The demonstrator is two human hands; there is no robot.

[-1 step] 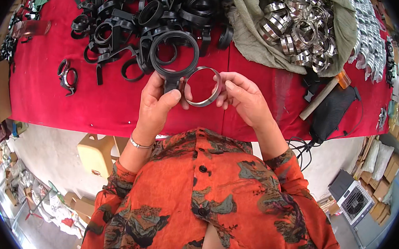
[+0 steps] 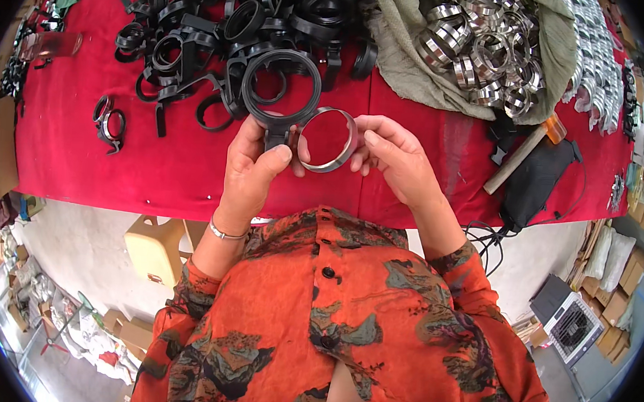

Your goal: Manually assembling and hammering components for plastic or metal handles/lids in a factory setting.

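My left hand (image 2: 253, 161) grips the short stem of a black ring-shaped part (image 2: 316, 87), thumb laid over the stem, the ring standing up beyond the fingers. Just right of it, a thin shiny metal ring (image 2: 336, 163) is tilted, its open middle showing the red cloth. My right hand (image 2: 401, 158) pinches that metal ring's right side between thumb and fingers. Fingertips of my left hand reach the metal ring's left edge, close beside the black stem. Both parts are held above the table's near side; whether they touch each other I cannot tell.
A heap of black ring parts (image 2: 199, 33) covers the far left of the red-covered table (image 2: 188, 175). Shiny metal rings (image 2: 492, 52) lie on a grey-green cloth (image 2: 401, 63). A hammer (image 2: 514, 159) and black mesh pouch (image 2: 539, 184) lie right; two small joined rings (image 2: 108, 125) lie left.
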